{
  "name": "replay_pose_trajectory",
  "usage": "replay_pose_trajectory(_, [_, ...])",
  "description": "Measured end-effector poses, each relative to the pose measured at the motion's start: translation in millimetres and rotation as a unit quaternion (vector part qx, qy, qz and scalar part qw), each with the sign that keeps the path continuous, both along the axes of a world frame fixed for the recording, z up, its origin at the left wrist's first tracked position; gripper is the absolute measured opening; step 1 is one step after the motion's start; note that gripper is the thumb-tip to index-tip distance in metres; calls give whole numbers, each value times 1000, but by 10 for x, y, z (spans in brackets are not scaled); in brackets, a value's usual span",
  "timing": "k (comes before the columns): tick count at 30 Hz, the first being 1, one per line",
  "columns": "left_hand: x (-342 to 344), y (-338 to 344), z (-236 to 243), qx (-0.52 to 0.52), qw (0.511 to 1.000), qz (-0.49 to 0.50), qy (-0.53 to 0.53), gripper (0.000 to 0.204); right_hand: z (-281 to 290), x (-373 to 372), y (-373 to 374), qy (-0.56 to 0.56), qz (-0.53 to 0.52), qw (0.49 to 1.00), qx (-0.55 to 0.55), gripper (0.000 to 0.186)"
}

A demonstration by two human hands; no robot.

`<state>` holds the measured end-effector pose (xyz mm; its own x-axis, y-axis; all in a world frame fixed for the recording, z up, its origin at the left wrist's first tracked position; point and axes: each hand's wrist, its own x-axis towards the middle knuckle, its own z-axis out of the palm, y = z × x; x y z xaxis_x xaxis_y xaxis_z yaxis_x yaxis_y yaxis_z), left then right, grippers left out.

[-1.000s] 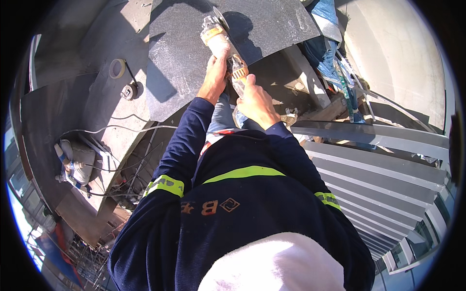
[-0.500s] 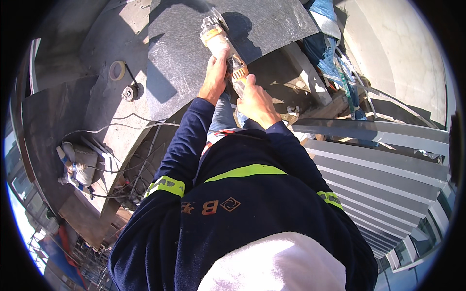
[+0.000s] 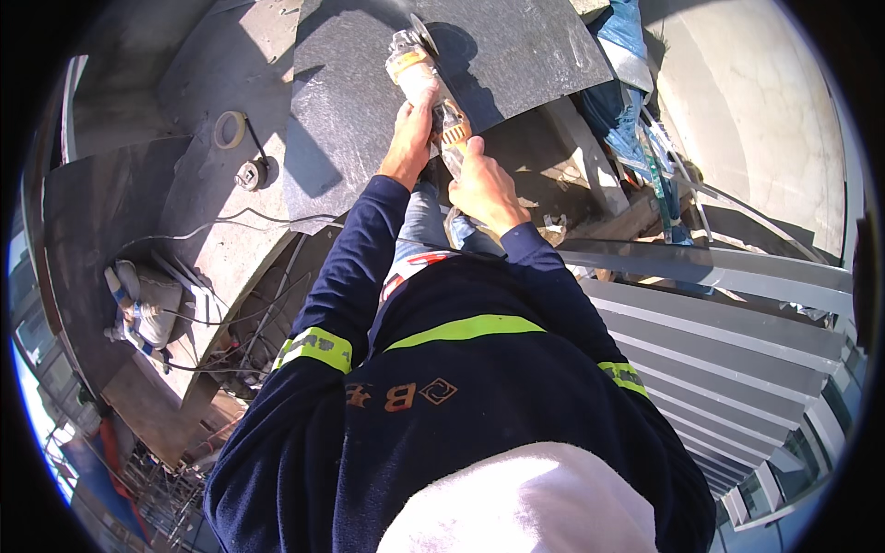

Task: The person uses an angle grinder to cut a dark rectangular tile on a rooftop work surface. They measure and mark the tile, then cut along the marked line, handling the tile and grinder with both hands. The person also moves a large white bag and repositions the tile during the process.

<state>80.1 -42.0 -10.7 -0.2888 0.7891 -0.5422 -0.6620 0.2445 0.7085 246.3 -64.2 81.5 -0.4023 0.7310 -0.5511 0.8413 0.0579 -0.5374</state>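
Note:
An orange-and-grey, dust-covered angle grinder (image 3: 410,66) lies along the line of my arms, its disc (image 3: 424,35) at the far end over a speckled dark grey sheet (image 3: 516,74), casting a shadow on it. My left hand (image 3: 410,134) is closed round the grinder's body. Nearer to me, my right hand (image 3: 481,184) is wrapped round its rear part. Whether the disc touches the sheet I cannot tell.
A tape roll (image 3: 230,118) and tape measure (image 3: 250,175) lie at left, with cables and another tool (image 3: 138,309) lower down. Blue wrapped material (image 3: 618,120) and thin strips stand right of the sheet; grey slats (image 3: 701,341) fill the lower right.
Compared with a second ago, the grinder and both hands sit very slightly further right in the view, and the sheet's edge has shifted with them. Both grips are the same.

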Motion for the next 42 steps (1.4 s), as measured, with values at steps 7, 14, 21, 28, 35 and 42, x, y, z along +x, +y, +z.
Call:
replay_pose_trajectory(7, [-100,146,-39,-31,999,17,6,38,-29,-101,119,3,1,1000,1,57])
replay_pose_trajectory(14, [-117,10,-95,12,997,-27,-66,42,61,87,-102,0,-5,1000,-13,57])
replay_pose_trajectory(21, [135,-176,100,-14,999,-11,-33,41,104,241,-266,-9,-7,1000,-16,60])
replay_pose_trajectory(28, [172,-191,134,-13,1000,-8,-28,42,71,242,-285,-18,-7,1000,-20,61])
replay_pose_trajectory(35, [-43,26,4,-21,1000,-7,-13,44,108,33,-85,-22,-8,1000,-15,59])
replay_pose_trajectory(42, [-182,162,-93,-32,999,-8,1,39,31,-130,108,-38,2,999,-7,60])
